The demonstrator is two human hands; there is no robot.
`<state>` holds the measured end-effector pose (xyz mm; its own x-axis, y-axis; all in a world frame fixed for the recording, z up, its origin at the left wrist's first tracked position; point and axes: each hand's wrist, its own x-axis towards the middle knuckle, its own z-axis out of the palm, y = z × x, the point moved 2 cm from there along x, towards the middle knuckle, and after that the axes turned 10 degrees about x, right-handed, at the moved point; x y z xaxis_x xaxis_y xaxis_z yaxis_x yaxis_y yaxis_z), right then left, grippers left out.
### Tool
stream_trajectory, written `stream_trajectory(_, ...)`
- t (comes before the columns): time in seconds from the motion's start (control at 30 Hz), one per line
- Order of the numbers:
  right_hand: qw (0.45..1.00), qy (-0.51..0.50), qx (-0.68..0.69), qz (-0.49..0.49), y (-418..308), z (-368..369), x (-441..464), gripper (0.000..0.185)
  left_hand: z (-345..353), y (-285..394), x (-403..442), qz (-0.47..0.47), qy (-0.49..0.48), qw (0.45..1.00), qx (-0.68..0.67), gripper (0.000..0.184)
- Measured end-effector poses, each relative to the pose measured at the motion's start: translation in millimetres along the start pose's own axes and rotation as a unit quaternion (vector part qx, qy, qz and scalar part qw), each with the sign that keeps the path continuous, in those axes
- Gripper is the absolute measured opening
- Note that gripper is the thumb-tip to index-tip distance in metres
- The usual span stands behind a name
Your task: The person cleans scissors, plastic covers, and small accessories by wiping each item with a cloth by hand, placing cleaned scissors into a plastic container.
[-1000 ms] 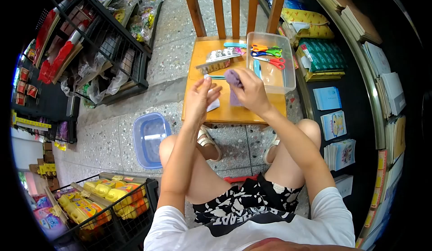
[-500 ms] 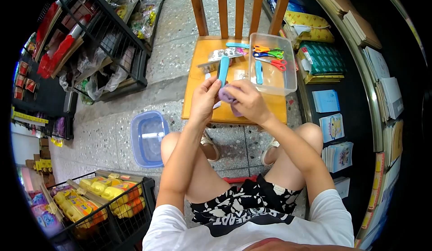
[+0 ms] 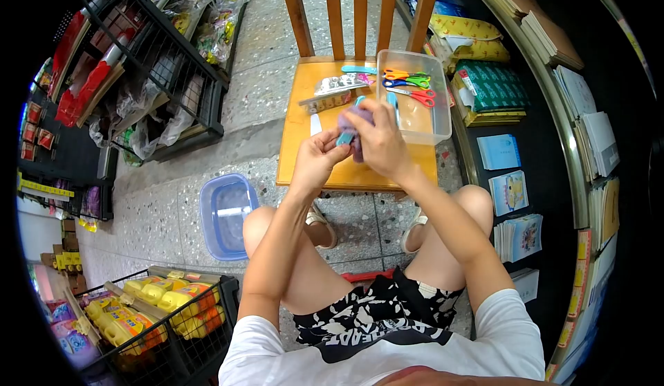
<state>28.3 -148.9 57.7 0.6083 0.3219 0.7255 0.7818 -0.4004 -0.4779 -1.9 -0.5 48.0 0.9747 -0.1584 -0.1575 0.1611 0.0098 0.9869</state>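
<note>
My left hand [image 3: 317, 163] pinches the near end of a long, flat light-blue tool [image 3: 344, 139] whose exact kind I cannot make out. A purple cloth [image 3: 357, 117] is bunched in my right hand [image 3: 384, 144] and wrapped around the tool's middle, with its far tip showing beyond. Both hands are above the wooden chair seat [image 3: 294, 158]. Just past my right hand stands a clear plastic box [image 3: 447, 109] with several scissors [image 3: 422, 97] and another light-blue item [image 3: 393, 102]. A similar blue piece [image 3: 358, 69], clear packaging [image 3: 342, 84] and a white strip [image 3: 315, 124] lie on the seat.
A blue plastic basin [image 3: 228, 216] stands on the floor left of the chair. Black wire racks [image 3: 166, 81] and a crate of yellow bottles [image 3: 159, 296] are farther left. A shelf with booklets [image 3: 508, 192] and packages [image 3: 492, 85] runs along the right. Wooden chair slats [image 3: 360, 12] rise at the back.
My right hand has moved up and forward with the purple cloth, now covering the tool's middle. The tool has tilted right, and my left hand grips its near end.
</note>
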Motion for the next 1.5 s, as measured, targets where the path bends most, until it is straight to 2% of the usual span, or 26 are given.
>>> stream_trajectory(0.1,0.999,0.01,-0.018,0.031,23,-9,8,0.035,4,-3,-2,-0.012,-0.009,1.0,-0.019,0.036)
stream_trajectory(0.23,0.999,-0.032,-0.003,0.035,4,-7,5,0.031,-1,-14,3,-0.011,-0.007,1.0,-0.028,0.036)
stream_trajectory(0.33,0.998,-0.042,-0.017,-0.033,-8,8,-7,0.029,-9,-16,5,-0.008,-0.013,1.0,0.015,0.037)
stream_trajectory(0.43,1.0,-0.013,-0.01,0.007,0,2,2,0.029,-3,-11,5,0.013,-0.012,1.0,-0.02,0.038)
stream_trajectory(0.57,0.997,0.027,0.016,0.064,31,-6,6,0.028,0,-11,3,-0.019,-0.019,1.0,-0.002,0.039)
stream_trajectory(0.6,0.992,0.008,0.048,0.114,34,-8,5,0.033,0,-12,3,-0.018,-0.019,1.0,-0.001,0.038)
stream_trajectory(0.7,0.945,0.005,0.202,0.257,41,-12,6,0.031,1,-12,2,-0.012,-0.014,1.0,-0.013,0.036)
stream_trajectory(0.73,0.946,-0.002,0.208,0.247,45,-11,4,0.029,1,-12,1,-0.01,-0.012,1.0,-0.02,0.036)
stream_trajectory(0.83,0.841,0.038,0.419,0.339,50,-1,-2,0.026,2,-16,3,-0.013,-0.01,0.997,-0.076,0.036)
stream_trajectory(0.93,0.774,0.069,0.505,0.375,43,6,-7,0.027,3,-19,5,-0.032,-0.01,0.987,-0.157,0.035)
stream_trajectory(1.03,0.865,0.059,0.384,0.317,38,6,-8,0.024,4,-22,6,-0.045,-0.018,0.975,-0.216,0.035)
stream_trajectory(1.2,0.948,0.047,0.254,0.187,20,6,-8,0.025,3,-26,7,-0.041,-0.018,0.976,-0.211,0.03)
stream_trajectory(1.33,0.954,-0.02,0.245,0.171,18,4,-10,0.027,-2,-32,7,-0.053,-0.009,0.983,-0.173,0.026)
stream_trajectory(1.47,0.958,-0.102,0.229,0.138,17,7,-14,0.03,-13,-28,9,-0.056,0.057,0.993,-0.082,0.033)
stream_trajectory(1.5,0.956,-0.13,0.223,0.137,16,9,-15,0.032,-15,-27,8,-0.059,0.048,0.995,-0.071,0.033)
